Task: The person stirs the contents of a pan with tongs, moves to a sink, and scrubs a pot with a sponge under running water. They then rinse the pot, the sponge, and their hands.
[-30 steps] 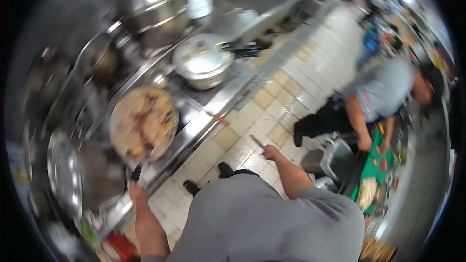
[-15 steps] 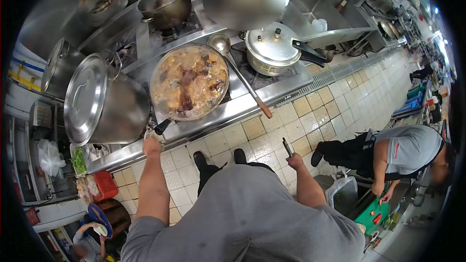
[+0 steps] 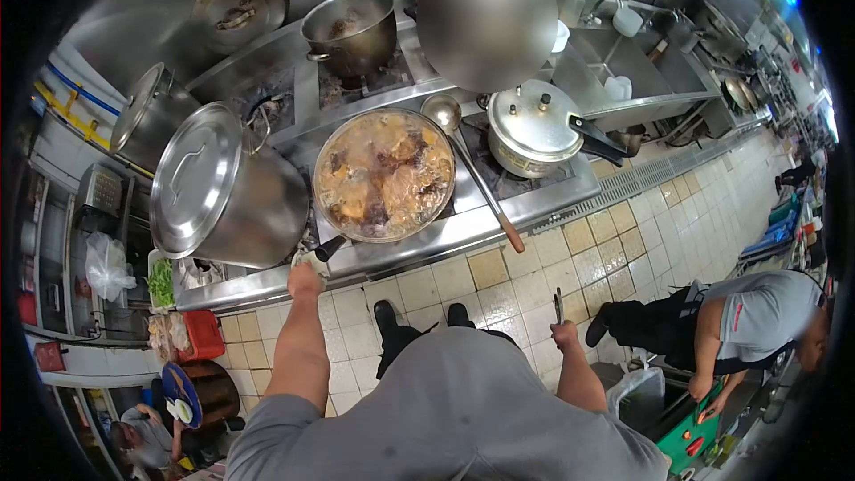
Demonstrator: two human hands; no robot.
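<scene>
Left hand point(image 3: 305, 280) fingers closed around the pan handle point(image 3: 328, 248), pale cloth point(image 3: 312, 261) bunched at the grip. Handle runs near-left from the pan point(image 3: 385, 174), which sits on the burner at the near edge of the steel counter point(image 3: 445, 236). Pan is full to the rim: bubbling brown broth, meat-like chunks.

Right hand point(image 3: 565, 336) fingers closed on a slim dark tool point(image 3: 558, 305), long axis pointing far, over the tiled floor; can't tell what kind.

Ladle point(image 3: 443, 112) lies right of the pan, bowl far, wooden handle end near-right. Pressure cooker point(image 3: 530, 129) lidded, black handle pointing right. Big stockpot point(image 3: 227, 183) at left, lidded, contents hidden. Far pot point(image 3: 352, 31) holds something dark.

Co-worker point(image 3: 757, 312) at right; red sleeve mark unreadable.
</scene>
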